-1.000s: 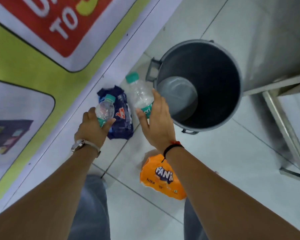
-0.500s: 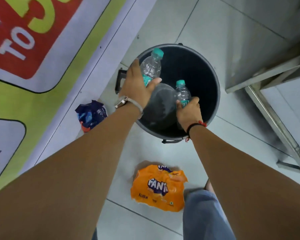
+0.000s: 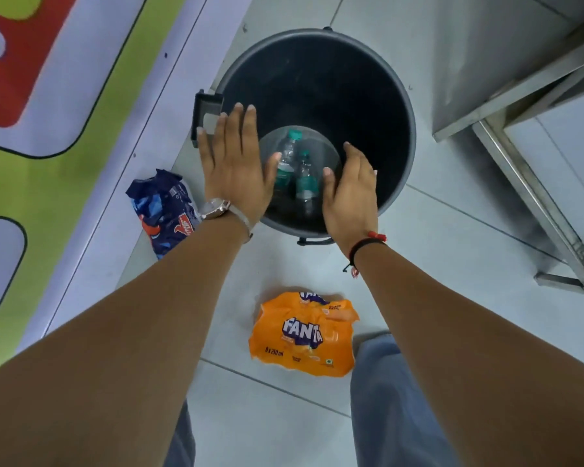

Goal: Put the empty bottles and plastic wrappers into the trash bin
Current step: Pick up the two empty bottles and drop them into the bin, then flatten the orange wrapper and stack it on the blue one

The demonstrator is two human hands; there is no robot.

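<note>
A dark grey round trash bin [image 3: 398,106] stands on the tiled floor. Two clear bottles with green caps and labels [image 3: 295,170] lie side by side at its bottom. My left hand [image 3: 235,163] hovers over the bin's left rim, palm down, fingers spread and holding nothing. My right hand [image 3: 349,193] is over the bin's near rim, also open with nothing in it. A crumpled blue wrapper [image 3: 162,210] lies on the floor left of the bin. An orange Fanta wrapper [image 3: 304,335] lies on the floor between my forearms.
A steel table frame with legs [image 3: 533,197] stands right of the bin. A large printed banner [image 3: 48,112] in green, red and white runs along the left. My knees in blue trousers [image 3: 391,399] are at the bottom edge.
Both hands carried the bottles from the floor over the bin and let them go. The bottles now lie inside the bin and both hands are open.
</note>
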